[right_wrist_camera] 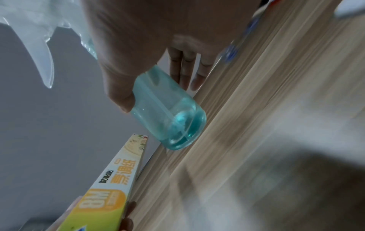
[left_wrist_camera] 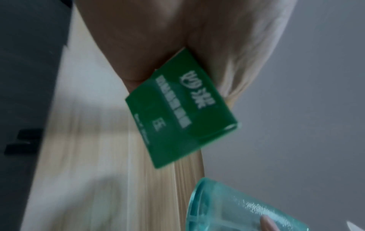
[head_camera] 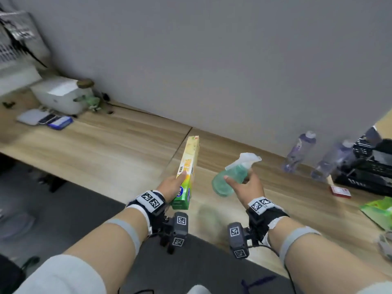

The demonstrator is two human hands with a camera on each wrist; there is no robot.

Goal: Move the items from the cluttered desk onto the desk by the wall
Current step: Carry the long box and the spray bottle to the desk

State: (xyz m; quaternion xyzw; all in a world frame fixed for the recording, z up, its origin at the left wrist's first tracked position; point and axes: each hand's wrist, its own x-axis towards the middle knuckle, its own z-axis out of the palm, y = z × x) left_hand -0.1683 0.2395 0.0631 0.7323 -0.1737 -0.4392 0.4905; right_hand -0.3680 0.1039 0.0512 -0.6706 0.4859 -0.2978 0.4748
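Office, wooden desks (head_camera: 118,141), printer (head_camera: 57,96)

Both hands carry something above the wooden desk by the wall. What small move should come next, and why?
Probably lower both hands and set the things down on the light wooden desk. The left hand grips a long yellow and green cardboard box, the right hand a translucent teal spray bottle; both hang over bare wood beside the grey wall.
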